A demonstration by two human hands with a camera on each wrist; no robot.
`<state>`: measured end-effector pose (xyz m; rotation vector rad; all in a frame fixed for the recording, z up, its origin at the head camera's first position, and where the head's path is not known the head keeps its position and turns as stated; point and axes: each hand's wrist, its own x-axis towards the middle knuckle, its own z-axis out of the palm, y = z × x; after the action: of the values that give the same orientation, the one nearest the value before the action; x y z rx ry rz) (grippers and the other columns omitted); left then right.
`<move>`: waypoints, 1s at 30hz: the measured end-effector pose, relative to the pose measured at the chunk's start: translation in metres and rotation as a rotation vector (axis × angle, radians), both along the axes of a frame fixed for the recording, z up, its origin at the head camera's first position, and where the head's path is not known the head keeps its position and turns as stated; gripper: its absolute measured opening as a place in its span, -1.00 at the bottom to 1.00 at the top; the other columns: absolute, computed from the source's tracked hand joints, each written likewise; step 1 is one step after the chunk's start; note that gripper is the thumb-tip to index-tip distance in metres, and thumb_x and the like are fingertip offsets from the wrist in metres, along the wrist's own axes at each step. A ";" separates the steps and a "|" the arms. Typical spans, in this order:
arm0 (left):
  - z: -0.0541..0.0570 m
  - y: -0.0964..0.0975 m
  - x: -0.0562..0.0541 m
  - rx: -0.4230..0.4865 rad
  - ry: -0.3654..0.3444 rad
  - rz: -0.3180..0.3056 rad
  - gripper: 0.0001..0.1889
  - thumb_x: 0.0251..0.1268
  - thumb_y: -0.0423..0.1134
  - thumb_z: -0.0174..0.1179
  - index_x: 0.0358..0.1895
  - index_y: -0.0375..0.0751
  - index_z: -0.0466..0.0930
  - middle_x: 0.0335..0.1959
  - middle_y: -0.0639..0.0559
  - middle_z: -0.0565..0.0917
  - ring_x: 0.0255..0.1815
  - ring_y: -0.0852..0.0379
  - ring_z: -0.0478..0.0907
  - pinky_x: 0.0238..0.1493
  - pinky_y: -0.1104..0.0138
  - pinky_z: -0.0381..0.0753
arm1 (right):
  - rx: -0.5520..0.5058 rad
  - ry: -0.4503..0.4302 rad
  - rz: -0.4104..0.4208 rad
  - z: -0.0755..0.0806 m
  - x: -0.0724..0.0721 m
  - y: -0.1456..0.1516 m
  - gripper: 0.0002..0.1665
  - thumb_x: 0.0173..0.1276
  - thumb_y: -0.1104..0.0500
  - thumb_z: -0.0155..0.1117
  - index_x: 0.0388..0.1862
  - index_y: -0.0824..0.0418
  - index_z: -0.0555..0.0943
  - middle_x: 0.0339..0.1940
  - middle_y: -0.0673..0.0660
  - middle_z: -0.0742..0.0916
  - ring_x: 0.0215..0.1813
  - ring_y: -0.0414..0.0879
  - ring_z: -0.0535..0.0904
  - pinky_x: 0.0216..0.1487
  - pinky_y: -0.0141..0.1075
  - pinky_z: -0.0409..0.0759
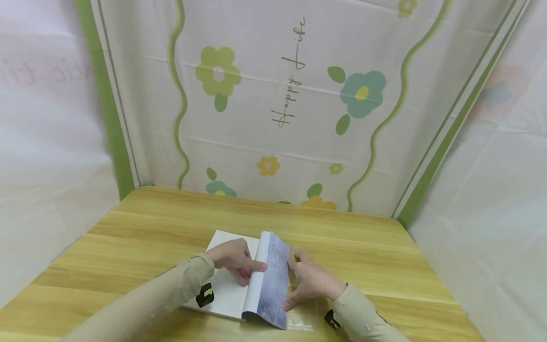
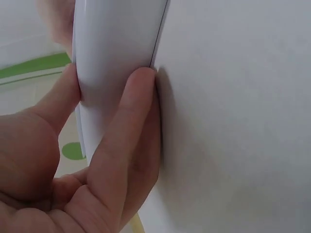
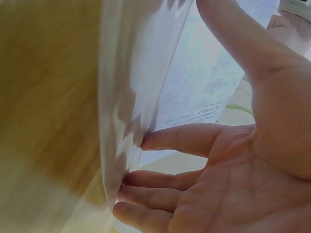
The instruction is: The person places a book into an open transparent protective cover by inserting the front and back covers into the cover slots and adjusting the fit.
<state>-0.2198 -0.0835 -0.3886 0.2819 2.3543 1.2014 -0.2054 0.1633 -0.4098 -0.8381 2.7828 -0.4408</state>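
A book (image 1: 228, 294) lies on the table with a plain white page up. Its bluish-purple printed cover (image 1: 273, 275) is bent over in a rounded fold on the right. My left hand (image 1: 235, 256) pinches that fold, thumb over it and fingers on the page side, as the left wrist view shows. On the other side, my right hand (image 1: 309, 280) has its fingers spread along the cover's outer edge. In the right wrist view its fingertips touch a clear plastic sheet (image 3: 126, 97) that runs along the printed cover.
The wooden table (image 1: 149, 228) runs back to a white curtain (image 1: 256, 123) with printed flowers. More white cloth hangs on both sides. Part of the clear plastic (image 1: 301, 323) lies on the wood below the right hand.
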 end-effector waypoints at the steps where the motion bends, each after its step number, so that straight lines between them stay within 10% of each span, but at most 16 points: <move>1: 0.001 0.001 0.001 -0.002 0.007 0.005 -0.61 0.17 -0.06 0.43 -0.47 -0.39 0.61 -0.58 -0.15 0.69 -0.57 0.03 0.70 -0.47 0.27 0.72 | -0.003 0.001 0.001 0.000 0.000 0.000 0.47 -0.38 -0.33 0.67 0.34 0.59 0.31 0.36 0.57 0.27 0.27 0.36 0.40 0.25 0.07 0.45; 12: 0.002 0.016 0.006 -0.121 0.130 0.024 -0.58 0.14 -0.06 0.46 -0.51 -0.35 0.51 -0.64 -0.11 0.63 -0.68 0.07 0.65 -0.59 0.32 0.68 | -0.016 0.005 -0.011 -0.001 -0.003 0.003 0.43 -0.39 -0.32 0.66 0.31 0.57 0.36 0.35 0.61 0.27 0.27 0.39 0.39 0.23 0.10 0.46; 21: 0.007 0.014 0.007 -0.135 0.021 -0.031 -0.56 0.26 0.02 0.34 -0.46 -0.35 0.55 -0.59 -0.17 0.66 -0.66 0.05 0.67 -0.56 0.31 0.70 | -0.022 0.015 0.010 0.000 -0.004 0.004 0.37 -0.38 -0.33 0.66 0.27 0.55 0.42 0.29 0.54 0.35 0.18 0.27 0.46 0.18 0.03 0.53; 30: 0.006 0.022 0.012 -0.160 0.073 -0.019 -0.57 0.22 0.00 0.38 -0.44 -0.33 0.48 -0.64 -0.19 0.63 -0.72 0.05 0.63 -0.63 0.29 0.68 | -0.032 0.038 0.038 -0.001 -0.003 0.005 0.35 -0.38 -0.33 0.66 0.26 0.52 0.42 0.28 0.47 0.37 0.13 0.16 0.45 0.17 -0.02 0.54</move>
<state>-0.2079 -0.0615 -0.3830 0.2982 2.4883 1.0020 -0.2081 0.1681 -0.4104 -0.9139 2.7962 -0.4682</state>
